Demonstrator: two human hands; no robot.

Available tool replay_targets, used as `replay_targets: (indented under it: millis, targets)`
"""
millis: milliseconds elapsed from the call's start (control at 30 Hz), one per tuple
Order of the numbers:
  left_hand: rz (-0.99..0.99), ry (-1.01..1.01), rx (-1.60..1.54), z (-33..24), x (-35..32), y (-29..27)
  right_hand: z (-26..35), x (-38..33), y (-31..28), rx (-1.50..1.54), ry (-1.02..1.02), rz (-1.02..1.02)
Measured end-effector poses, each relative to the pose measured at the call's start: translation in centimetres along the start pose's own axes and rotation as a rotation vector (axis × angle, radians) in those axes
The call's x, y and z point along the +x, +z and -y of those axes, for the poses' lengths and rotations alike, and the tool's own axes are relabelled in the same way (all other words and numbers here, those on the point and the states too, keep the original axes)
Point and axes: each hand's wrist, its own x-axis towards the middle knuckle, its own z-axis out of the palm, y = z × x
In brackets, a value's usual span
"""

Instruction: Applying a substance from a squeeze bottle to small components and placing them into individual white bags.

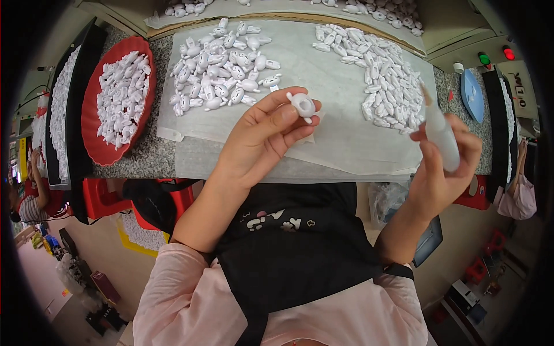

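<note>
Head view: pinching a small hollow white piece [308, 107] between thumb and fingertips of the left hand [255, 135], over a pale sheet [346, 138]. Wrapping the fingers of the right hand [438, 180] round a tapered white bottle [441, 137], well apart from the piece. Facing heaped white figures [237, 72] at far left and slim white parts [388, 85] at far right

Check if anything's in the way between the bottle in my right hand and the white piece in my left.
Nothing visible stands between the bottle in your right hand and the white piece in your left hand. The pile of white parts along that line lies on the paper, seemingly below both hands.
</note>
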Motion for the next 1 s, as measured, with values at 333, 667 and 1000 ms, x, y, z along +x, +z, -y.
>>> replay_targets:
  millis: [333,667,1000]
  targets:
    - [0.099,-0.156,-0.557,0.5,-0.1,-1.9,-5.8,1.3,-3.1,-0.318,0.497,0.435]
    - [0.089,0.022,-0.228,0.2,-0.9,-1.9,-5.2,-0.7,-0.2,-0.995,0.162,0.505]
    - [-0.016,0.173,0.229,0.8,-0.9,-0.6,0.4,-0.4,2.1,-0.320,0.462,0.300]
